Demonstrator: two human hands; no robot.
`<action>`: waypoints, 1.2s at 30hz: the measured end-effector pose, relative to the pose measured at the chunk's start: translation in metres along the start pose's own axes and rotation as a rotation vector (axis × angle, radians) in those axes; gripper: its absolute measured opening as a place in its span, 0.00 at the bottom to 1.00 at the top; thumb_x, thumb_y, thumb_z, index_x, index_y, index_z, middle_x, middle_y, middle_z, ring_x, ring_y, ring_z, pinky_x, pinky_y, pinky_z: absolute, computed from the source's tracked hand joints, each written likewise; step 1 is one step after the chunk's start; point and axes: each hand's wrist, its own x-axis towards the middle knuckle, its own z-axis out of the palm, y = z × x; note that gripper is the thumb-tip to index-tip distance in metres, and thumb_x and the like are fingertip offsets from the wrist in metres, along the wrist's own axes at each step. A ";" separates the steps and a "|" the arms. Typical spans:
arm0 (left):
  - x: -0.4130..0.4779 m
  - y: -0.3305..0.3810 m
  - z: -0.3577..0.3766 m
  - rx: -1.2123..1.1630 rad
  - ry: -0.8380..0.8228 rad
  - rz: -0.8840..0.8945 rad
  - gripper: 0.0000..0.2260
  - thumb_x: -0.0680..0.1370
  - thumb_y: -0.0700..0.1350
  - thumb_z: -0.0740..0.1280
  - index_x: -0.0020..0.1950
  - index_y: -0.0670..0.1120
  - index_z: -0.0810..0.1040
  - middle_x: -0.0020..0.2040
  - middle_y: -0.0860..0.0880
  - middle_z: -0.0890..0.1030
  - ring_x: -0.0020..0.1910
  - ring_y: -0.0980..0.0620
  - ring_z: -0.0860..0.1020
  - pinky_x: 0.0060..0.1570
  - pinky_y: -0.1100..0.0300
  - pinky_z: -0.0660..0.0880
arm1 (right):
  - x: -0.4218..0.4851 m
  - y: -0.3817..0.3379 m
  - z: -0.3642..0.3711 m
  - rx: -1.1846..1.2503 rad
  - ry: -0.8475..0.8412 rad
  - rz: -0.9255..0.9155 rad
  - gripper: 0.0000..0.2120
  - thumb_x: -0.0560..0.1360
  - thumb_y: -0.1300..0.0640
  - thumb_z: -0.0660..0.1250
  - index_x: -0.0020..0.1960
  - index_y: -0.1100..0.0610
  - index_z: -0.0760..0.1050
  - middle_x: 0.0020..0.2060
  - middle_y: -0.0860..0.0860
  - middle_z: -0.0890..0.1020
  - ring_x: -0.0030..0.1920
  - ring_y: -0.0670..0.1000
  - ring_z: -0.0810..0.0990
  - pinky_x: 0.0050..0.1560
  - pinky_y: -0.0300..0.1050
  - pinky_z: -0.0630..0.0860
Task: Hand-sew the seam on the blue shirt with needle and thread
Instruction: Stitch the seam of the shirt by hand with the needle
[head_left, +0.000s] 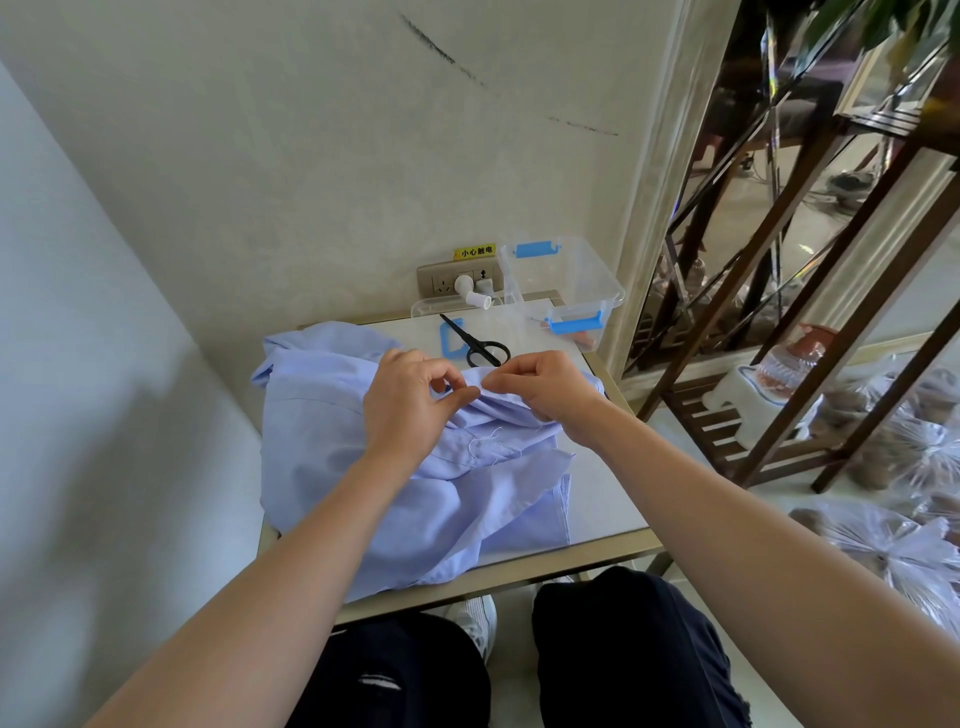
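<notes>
Pinching the seam of the blue shirt (332, 467), the left hand (410, 400) and right hand (540, 387) should be kept close for even stitches.

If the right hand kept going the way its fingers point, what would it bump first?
Probably the left hand: the right hand's pinching fingers point left along the fold of the light blue shirt, and the left fingertips sit almost against them. Depth is unclear from one view.
</notes>
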 end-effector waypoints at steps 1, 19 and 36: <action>0.000 -0.001 0.000 0.000 -0.002 -0.008 0.08 0.70 0.54 0.76 0.36 0.52 0.81 0.34 0.55 0.72 0.44 0.54 0.67 0.37 0.58 0.63 | 0.000 0.001 0.000 -0.001 -0.002 0.000 0.07 0.76 0.59 0.71 0.49 0.63 0.83 0.18 0.40 0.70 0.17 0.41 0.64 0.21 0.30 0.59; 0.000 0.000 0.001 -0.102 0.003 -0.174 0.07 0.66 0.54 0.63 0.30 0.55 0.72 0.34 0.53 0.79 0.42 0.46 0.76 0.37 0.54 0.73 | -0.005 0.000 0.002 -0.045 -0.066 -0.060 0.06 0.77 0.57 0.70 0.51 0.60 0.82 0.18 0.40 0.69 0.19 0.41 0.64 0.22 0.29 0.60; -0.004 0.029 -0.028 -1.240 -0.070 -0.745 0.07 0.79 0.35 0.54 0.44 0.43 0.66 0.39 0.46 0.86 0.30 0.53 0.81 0.26 0.66 0.74 | -0.022 -0.017 0.006 -0.028 -0.013 -0.051 0.08 0.78 0.56 0.69 0.53 0.60 0.81 0.17 0.39 0.69 0.18 0.40 0.67 0.20 0.29 0.61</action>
